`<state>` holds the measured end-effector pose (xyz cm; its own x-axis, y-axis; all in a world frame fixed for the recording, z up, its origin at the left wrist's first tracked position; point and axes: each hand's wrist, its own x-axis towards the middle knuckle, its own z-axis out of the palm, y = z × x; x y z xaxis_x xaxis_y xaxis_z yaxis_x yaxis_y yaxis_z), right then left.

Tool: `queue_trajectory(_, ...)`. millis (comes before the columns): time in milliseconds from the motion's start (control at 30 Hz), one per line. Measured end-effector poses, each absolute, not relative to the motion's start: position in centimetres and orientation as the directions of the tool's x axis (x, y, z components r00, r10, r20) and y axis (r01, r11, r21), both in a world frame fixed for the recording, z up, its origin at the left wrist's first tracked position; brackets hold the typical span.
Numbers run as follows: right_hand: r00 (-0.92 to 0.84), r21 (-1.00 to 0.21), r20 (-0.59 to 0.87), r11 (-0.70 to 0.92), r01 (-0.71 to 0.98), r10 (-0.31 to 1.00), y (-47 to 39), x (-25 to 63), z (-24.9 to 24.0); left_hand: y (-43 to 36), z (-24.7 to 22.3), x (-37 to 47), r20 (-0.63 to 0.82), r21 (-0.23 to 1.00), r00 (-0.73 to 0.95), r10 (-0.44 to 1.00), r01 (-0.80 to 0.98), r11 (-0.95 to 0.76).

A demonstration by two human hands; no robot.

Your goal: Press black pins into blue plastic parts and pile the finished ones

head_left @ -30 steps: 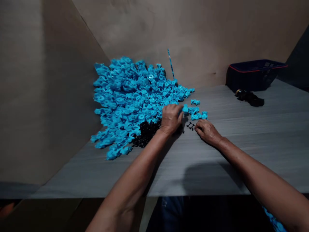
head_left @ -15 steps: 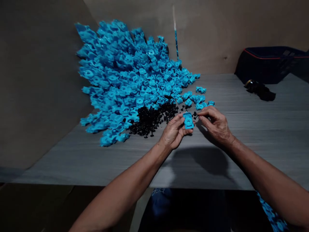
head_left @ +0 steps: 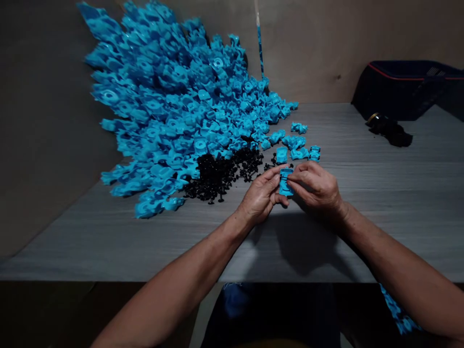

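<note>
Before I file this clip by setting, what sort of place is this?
Probably a workbench for small plastic parts, judging by the big heap of blue parts, the pile of small black pieces in front, and the dark container further back.

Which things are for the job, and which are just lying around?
Seem part of the job:
- the held blue piece
- the big blue heap
- the loose blue pieces
- the black pile

Seem just lying about:
- the dark basket
- the dark bundle in front of it
</note>
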<state>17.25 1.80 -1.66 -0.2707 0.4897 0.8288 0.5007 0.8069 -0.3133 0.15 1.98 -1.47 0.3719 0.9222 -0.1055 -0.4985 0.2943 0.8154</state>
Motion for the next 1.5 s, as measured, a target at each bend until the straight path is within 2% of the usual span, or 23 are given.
queue_trajectory(233,-0.263,-0.317,0.819,0.784,0.534,0.51,1.9,17.2,-1.8,1.9,-1.3,0.2,-0.1,0.829,0.385,0.917,-0.478,0.291)
queue_trajectory(433,-0.234,-0.287,0.856,0.799,0.529,0.462,1.8,17.0,-1.7,1.8,-0.9,0.0,-0.107,0.8,0.43,0.897,-0.498,0.334)
queue_trajectory(700,-0.248,-0.391,0.798,0.784,0.481,0.55,1.8,17.1,-1.6,1.9,-1.3,0.1,-0.115,0.829,0.424,0.899,-0.458,0.322)
queue_trajectory(967,-0.223,-0.365,0.836,0.811,0.457,0.502,1.8,16.6,-2.0,1.9,-1.3,0.0,-0.113,0.826,0.42,0.901,-0.464,0.32)
queue_trajectory(1067,-0.252,-0.413,0.801,0.806,0.424,0.543,2.1,17.1,-1.7,1.9,-1.3,0.1,-0.125,0.832,0.416,0.901,-0.45,0.324)
queue_trajectory(1133,-0.307,-0.504,0.726,0.78,0.37,0.615,2.5,18.5,-0.9,2.0,-1.4,0.1,-0.147,0.826,0.386,0.911,-0.458,0.328)
queue_trajectory(1200,-0.38,-0.654,0.562,0.675,0.342,0.735,3.1,20.7,0.1,2.2,-1.3,0.2,-0.18,0.81,0.346,0.921,-0.48,0.338)
queue_trajectory(1267,-0.44,-0.798,0.249,0.44,0.411,0.863,3.7,23.0,0.9,2.5,-1.1,0.2,-0.233,0.778,0.309,0.922,-0.51,0.368)
queue_trajectory(1300,-0.456,-0.821,0.072,0.312,0.479,0.887,3.9,23.9,1.2,2.6,-1.0,0.2,-0.266,0.758,0.293,0.919,-0.526,0.387)
queue_trajectory(1367,-0.457,-0.781,-0.192,0.147,0.607,0.868,4.2,24.9,1.2,2.8,-0.5,0.2,-0.326,0.714,0.264,0.908,-0.561,0.42)
queue_trajectory(1400,-0.45,-0.748,-0.251,0.124,0.652,0.857,4.3,24.9,1.1,2.8,-0.3,0.2,-0.349,0.694,0.254,0.902,-0.576,0.431)
queue_trajectory(1433,-0.445,-0.717,-0.266,0.133,0.684,0.855,4.3,24.7,0.8,2.8,0.0,0.1,-0.364,0.678,0.25,0.897,-0.589,0.439)
queue_trajectory(1500,-0.425,-0.66,-0.195,0.202,0.724,0.884,4.2,23.5,0.1,2.7,0.4,0.0,-0.368,0.653,0.264,0.891,-0.609,0.451)
